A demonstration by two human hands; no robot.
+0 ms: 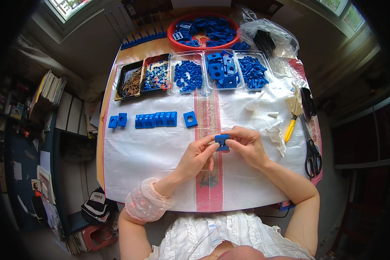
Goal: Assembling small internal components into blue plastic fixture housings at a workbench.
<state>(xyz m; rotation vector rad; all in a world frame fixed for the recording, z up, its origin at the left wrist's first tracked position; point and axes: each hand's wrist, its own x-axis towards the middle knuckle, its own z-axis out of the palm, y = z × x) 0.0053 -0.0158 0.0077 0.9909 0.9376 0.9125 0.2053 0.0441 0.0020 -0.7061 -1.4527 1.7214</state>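
Between my two hands, above the middle of the table, is a small blue plastic block [222, 139]. My left hand [199, 152] pinches its left side with thumb and fingers. From the other side my right hand [247, 145] grips it, thumb on the near face. Just beyond my hands lies a square blue plate with a round hole [190, 119]. Left of that plate stands a row of several blue blocks [156, 119]. Farther left, two more blue pieces with holes [118, 120] sit side by side.
Along the back are trays of screws [131, 82], small mixed parts [156, 74], blue pegs [188, 74], holed blue blocks [222, 69] and blue plugs [252, 70]. Behind them stands a red basin [172, 40] of blue parts. A yellow-handled tool [290, 130] and black scissors [312, 160] lie right.
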